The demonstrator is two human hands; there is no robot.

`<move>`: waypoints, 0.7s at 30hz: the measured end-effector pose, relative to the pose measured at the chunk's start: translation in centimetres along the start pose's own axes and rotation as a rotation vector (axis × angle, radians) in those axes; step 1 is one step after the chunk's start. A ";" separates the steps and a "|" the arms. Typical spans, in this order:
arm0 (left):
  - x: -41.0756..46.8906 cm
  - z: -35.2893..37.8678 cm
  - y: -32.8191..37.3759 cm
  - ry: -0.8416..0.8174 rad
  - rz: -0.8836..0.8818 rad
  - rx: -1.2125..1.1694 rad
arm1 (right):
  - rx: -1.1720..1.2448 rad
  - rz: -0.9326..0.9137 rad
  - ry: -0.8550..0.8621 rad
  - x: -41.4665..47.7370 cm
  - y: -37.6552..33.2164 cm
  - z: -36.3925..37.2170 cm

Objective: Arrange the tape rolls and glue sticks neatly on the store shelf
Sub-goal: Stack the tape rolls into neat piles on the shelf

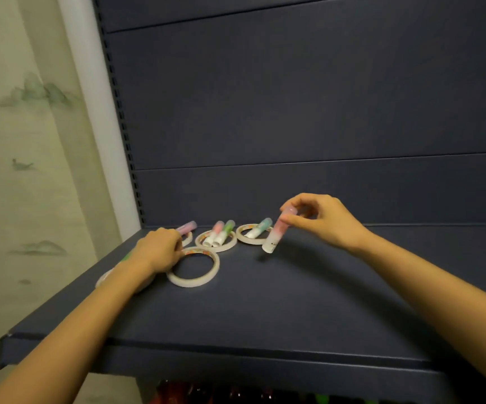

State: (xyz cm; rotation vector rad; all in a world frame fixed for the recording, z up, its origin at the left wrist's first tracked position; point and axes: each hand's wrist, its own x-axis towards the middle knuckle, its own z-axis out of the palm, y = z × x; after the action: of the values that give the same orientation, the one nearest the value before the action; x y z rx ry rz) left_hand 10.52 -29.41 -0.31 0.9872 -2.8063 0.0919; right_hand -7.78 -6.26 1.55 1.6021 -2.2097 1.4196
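Fingers (pixel 294 221) of the right hand (pixel 323 220) pinch a pink-capped glue stick (pixel 275 236) at its cap, the body tilted below them over the shelf (pixel 265 316). Left hand (pixel 160 249) fingers curl onto a tape roll (pixel 193 282) at its rim.

Pale wallpaper (pixel 32 147) with painted hills at left, white pillar (pixel 90 112) beside it, reddish goods (pixel 174 394) at bottom
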 end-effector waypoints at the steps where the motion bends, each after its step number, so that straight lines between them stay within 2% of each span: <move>1: 0.1 -0.3 0.5 0.018 -0.001 -0.008 | -0.021 0.020 0.019 -0.7 0.4 -0.8; 5: -0.3 -2.1 4.0 0.148 0.007 -0.058 | -0.092 0.104 0.089 -3.7 1.9 -4.7; 9: -1.4 -4.1 10.7 0.214 0.058 -0.109 | -0.154 0.167 0.159 -8.0 2.9 -10.3; 21: -7.0 -4.6 34.8 0.214 0.299 -0.215 | -0.374 0.349 0.318 -24.3 6.4 -28.4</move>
State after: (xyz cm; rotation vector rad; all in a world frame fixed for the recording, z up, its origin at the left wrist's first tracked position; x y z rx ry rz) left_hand -5.31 2.56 2.85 0.4772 -2.6732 -0.0630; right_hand -14.01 31.09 0.95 0.8441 -2.4420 1.1290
